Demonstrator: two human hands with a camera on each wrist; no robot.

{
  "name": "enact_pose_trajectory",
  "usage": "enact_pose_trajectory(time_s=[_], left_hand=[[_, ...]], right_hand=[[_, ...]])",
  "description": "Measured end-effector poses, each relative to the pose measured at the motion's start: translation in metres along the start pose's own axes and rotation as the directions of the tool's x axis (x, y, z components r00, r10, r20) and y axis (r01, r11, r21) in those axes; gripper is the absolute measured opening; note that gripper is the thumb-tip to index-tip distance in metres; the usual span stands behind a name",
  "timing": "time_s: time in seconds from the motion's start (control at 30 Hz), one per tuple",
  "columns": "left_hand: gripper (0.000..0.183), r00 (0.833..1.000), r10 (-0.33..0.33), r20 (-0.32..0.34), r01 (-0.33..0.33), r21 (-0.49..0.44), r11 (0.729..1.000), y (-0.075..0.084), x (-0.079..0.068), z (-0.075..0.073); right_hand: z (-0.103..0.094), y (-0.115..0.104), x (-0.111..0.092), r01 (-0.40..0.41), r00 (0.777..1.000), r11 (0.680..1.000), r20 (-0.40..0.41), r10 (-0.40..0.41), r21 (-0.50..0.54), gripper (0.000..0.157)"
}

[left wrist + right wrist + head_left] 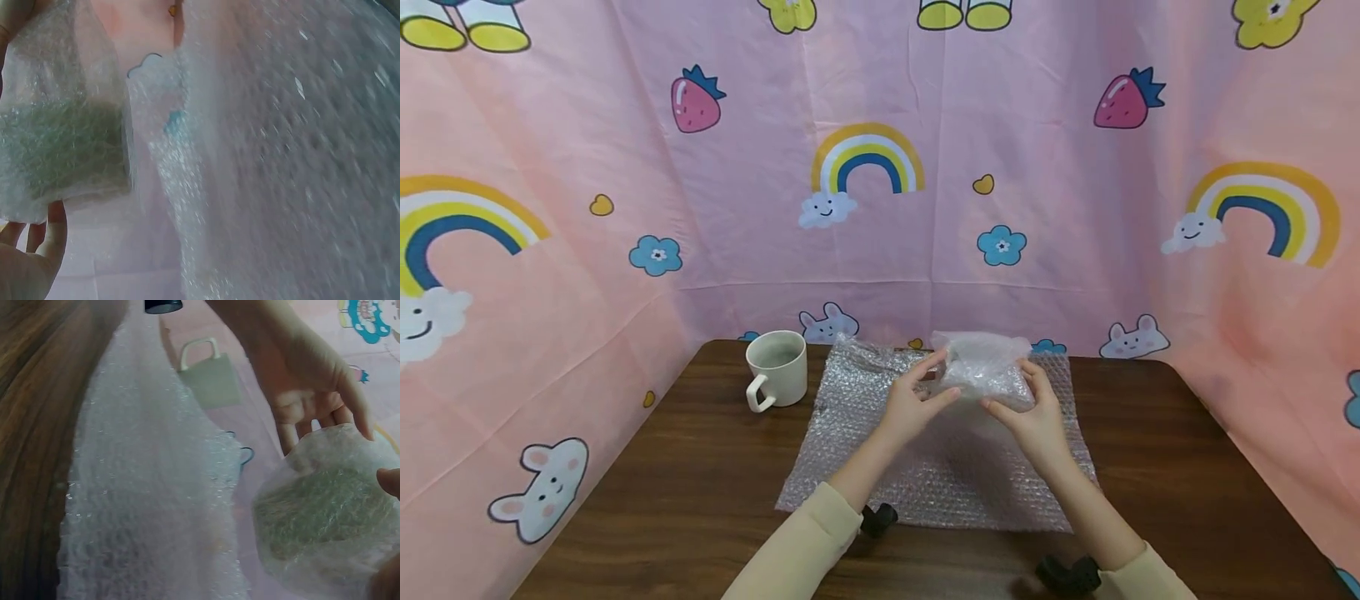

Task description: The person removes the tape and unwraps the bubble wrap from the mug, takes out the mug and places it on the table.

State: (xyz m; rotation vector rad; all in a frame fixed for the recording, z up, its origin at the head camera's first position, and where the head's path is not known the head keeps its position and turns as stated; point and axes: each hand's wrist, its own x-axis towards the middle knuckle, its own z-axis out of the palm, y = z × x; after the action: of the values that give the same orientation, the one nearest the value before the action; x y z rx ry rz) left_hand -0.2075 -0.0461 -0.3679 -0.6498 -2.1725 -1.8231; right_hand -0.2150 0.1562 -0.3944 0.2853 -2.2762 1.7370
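Between my hands is a bundle wrapped in bubble wrap, raised above the far part of the table. A greyish-green thing shows dimly through the wrap in the right wrist view; its kind is hidden. My left hand holds the bundle's left side with thumb and fingers. The right hand grips its right side, thumb at the lower near edge. Beneath them a large bubble wrap sheet lies spread on the table.
A white mug stands upright left of the sheet, its handle toward the near left. The dark wooden table ends at a printed pink cloth behind and at the sides. Black wrist-worn devices show near both forearms.
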Motion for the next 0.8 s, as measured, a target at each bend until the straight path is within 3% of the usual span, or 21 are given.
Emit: enact_pose_trajectory(time_s=[0.1, 0.33, 0.8], left_hand=[[0.055, 1.0, -0.012, 0.002, 0.012, 0.01, 1.0, -0.01, 0.0, -0.005], [0.056, 0.996, -0.071, -0.052, 0.073, 0.045, 0.996, -0.053, 0.005, -0.011], [0.054, 0.99, -0.112, -0.082, 0.118, 0.073, 0.99, -0.066, 0.004, -0.018]], right_hand=[[0.005, 0.006, 0.002, -0.013, 1.0, 1.0, 0.026, 0.012, 0.002, 0.08], [0.017, 0.017, 0.008, -0.055, 0.996, 0.998, 0.076, 0.055, -0.005, 0.081], [0.029, 0.027, 0.015, -0.067, 0.994, 0.997, 0.091, 0.064, 0.036, 0.079]])
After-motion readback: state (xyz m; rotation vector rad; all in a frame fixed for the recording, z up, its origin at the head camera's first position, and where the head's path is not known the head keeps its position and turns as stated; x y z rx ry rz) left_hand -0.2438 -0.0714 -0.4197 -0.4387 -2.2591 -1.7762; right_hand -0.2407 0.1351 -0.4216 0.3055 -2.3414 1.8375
